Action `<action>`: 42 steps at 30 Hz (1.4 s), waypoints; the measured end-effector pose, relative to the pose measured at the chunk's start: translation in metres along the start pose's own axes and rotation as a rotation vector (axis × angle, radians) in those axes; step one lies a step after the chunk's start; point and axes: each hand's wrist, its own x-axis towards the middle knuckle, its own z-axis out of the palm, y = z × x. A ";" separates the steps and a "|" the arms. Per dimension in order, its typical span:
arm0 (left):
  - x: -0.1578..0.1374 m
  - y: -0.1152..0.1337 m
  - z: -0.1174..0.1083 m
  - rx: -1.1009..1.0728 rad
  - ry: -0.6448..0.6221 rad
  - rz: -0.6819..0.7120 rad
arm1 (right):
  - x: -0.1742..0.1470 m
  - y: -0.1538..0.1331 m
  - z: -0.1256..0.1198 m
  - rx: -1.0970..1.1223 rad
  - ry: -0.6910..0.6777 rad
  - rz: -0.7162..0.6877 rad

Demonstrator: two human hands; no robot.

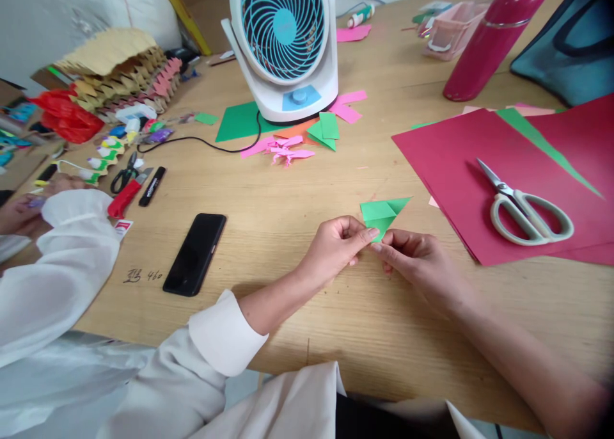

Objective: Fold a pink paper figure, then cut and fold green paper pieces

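A folded piece of green paper (382,212), roughly triangular with a flap across its top, is held just above the wooden table. My left hand (338,239) pinches its lower left edge between thumb and fingers. At the lower tip, my right hand (412,256) also grips it, fingers closed and curled. The fingertips hide the paper's bottom corner. To the right, white-handled scissors (520,212) lie on large sheets of dark red paper (446,164). A long green paper strip (547,146) rests on those sheets.
A white fan (288,36) stands at the back, with pink folded-paper figures (290,151) before it. A black phone (194,255) lies to the left. A pink bottle (496,42) stands back right. A co-worker's white sleeve (71,234) and hands occupy the left, near a red-handled cutter (127,196).
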 end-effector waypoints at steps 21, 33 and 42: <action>-0.001 0.001 0.002 -0.023 0.010 -0.022 | 0.001 -0.003 0.002 0.028 -0.002 0.006; -0.001 0.020 -0.007 0.042 -0.122 0.020 | 0.002 0.004 -0.001 0.110 0.036 0.009; 0.005 0.008 -0.008 0.085 0.047 0.167 | 0.002 0.012 0.004 0.102 0.027 -0.004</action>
